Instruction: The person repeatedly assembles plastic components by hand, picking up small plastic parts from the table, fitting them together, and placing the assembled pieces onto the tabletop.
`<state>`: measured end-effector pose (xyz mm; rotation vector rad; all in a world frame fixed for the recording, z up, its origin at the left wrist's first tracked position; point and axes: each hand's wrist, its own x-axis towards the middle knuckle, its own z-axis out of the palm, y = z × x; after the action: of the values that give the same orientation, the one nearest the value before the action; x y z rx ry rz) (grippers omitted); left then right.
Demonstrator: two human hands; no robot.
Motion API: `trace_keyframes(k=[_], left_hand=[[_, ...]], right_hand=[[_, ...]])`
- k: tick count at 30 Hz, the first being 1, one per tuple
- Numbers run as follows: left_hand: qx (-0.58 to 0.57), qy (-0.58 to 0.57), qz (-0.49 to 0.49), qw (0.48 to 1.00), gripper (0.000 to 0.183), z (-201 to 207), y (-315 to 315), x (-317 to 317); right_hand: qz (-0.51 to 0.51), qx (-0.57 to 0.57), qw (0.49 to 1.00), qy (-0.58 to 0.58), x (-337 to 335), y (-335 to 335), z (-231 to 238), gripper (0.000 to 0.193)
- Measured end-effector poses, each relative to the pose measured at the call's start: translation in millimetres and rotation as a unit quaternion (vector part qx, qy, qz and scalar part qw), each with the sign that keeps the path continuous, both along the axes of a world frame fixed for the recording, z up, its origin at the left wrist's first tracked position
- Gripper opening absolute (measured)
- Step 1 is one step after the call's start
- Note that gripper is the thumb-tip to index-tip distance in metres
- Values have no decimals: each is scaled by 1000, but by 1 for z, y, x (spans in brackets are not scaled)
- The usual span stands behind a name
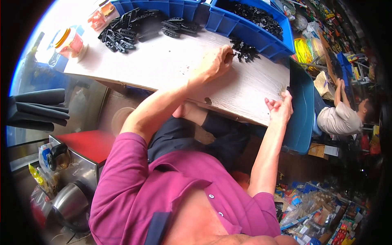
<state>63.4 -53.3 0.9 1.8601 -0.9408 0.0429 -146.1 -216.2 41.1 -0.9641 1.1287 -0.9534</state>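
A pale wood-grain table (163,71) is filling the upper middle of the view, its edge curving under the lens, with dark crumbs and a worn brown spot showing on its top. Near its far right corner, a heap (247,54) of small black parts is lying just in front of a blue bin (228,29), which is holding many more. The left hand (220,63) is curling its fingers at the heap's left side; whether it is gripping a part, I cannot tell. The right hand (281,108) is hovering by the table's right end, its fingers half bent; a dark bit is showing at the fingertips, but I cannot tell if they are pinching it.

Farther left, two piles of long black pieces (121,34) are lying near a second blue bin (161,7), and two jars (70,44) are standing by the left corner. A teal tub (300,126) is sitting against the right end.

Around the table, a red-topped cabinet (87,143) and a metal kettle (71,201) are occupying the lower left. On the right, a co-worker (339,118) in a pale shirt is working near yellow cord (303,52) and crowded goods.
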Motion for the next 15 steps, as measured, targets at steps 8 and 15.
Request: trace_keyframes(k=[8,15], left_hand=[[-231,568,-88,785,9,3,27,-48],[-253,559,-104,783,7,2,32,-53]], right_hand=[[318,11,944,-84,44,52,-20,29],[393,-36,915,-87,61,66,-24,24]])
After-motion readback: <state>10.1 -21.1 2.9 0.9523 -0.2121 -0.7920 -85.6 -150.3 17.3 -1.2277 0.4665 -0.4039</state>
